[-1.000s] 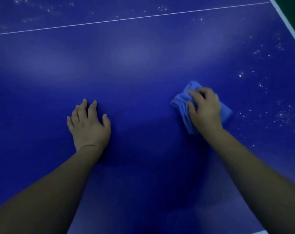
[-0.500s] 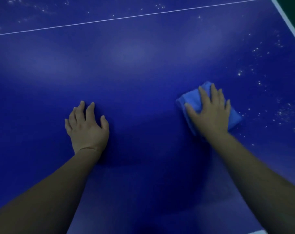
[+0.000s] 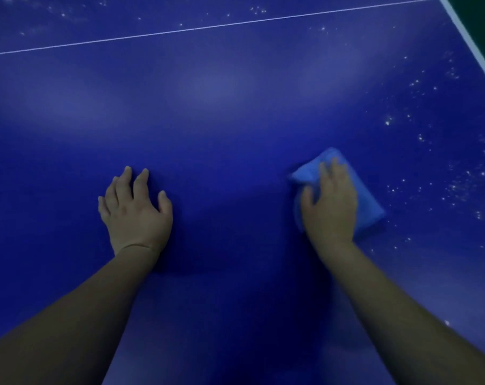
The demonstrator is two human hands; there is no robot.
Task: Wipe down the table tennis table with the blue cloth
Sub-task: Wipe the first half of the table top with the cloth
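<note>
— Fingers (image 3: 336,173) of the right hand (image 3: 330,209) lie flat and straight on the blue cloth (image 3: 369,207), pressing it on the table tennis table (image 3: 235,129).

— And the left hand (image 3: 135,212)?

— It rests flat on the table, fingers spread, holding nothing. White specks (image 3: 455,187) dot the table right of the cloth.

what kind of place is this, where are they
Probably an indoor sports or games room. The dark blue table tennis table carries a thin white line and a white edge stripe, with dark green floor beyond it.
</note>
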